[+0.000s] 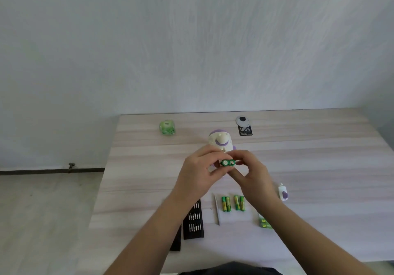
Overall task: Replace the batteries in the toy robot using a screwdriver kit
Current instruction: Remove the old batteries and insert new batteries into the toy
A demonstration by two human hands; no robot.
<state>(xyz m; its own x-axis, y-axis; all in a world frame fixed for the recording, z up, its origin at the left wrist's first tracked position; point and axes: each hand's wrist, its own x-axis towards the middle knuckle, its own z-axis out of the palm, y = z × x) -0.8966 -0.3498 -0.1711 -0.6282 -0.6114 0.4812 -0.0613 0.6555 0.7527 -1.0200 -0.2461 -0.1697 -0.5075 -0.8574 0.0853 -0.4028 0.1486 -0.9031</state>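
Note:
The white and purple toy robot (220, 140) lies on the table (319, 159) just beyond my hands. A pair of green batteries (227, 163) is held end-on toward me, pinched between my left hand (198, 173) and my right hand (253, 173). Several more green and yellow batteries (232, 203) lie in a row nearer to me. Left of them lies the thin grey screwdriver (217, 210). The black bit tray (193, 221) of the screwdriver kit is partly hidden under my left forearm. A small white and purple battery cover (283, 193) lies to the right.
A green battery pack (264, 223) lies partly under my right forearm. At the back stand a green plastic box (167, 127) and a black card with a round disc (244, 126). The table's left edge drops to the floor; a white wall stands behind.

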